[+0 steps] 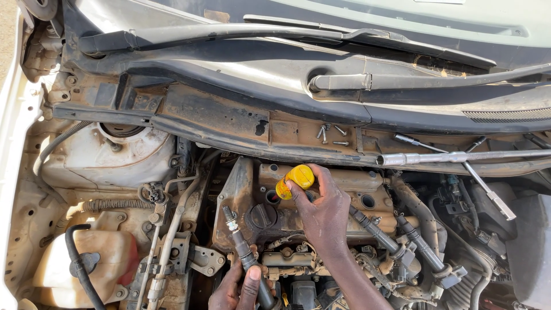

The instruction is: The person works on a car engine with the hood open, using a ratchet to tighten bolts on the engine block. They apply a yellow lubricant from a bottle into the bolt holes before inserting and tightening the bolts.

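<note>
Presently the right hand (324,215) has its grip closed on a yellow screwdriver handle (295,179), fingers wrapped round the butt end, with the shaft pointing down into a round plug well (273,197) near the left end of the engine's top cover (321,189). The tool stands steeply tilted, in line with the hole, which suggests it is being kept straight with the well rather than used to pry sideways; the tip itself is hidden.

The left hand (241,290), at the lower edge of the engine bay, has its grip closed round the lower body of a black ignition coil (245,255), whose plug end carries a spark plug (229,217) pointing up and to the left. It is held clear of the engine, apart from the screwdriver, apparently so that the open well stays accessible.

Just beside the well sits the black oil filler cap (264,216). Two more coils (396,241) lie pulled out and leaning toward the right side of the engine, wires attached.

On the ledge below the windscreen, several loose bolts (330,135) rest together near the middle, and a long socket wrench (459,156) lies along the right part, within reach but off the engine.
</note>
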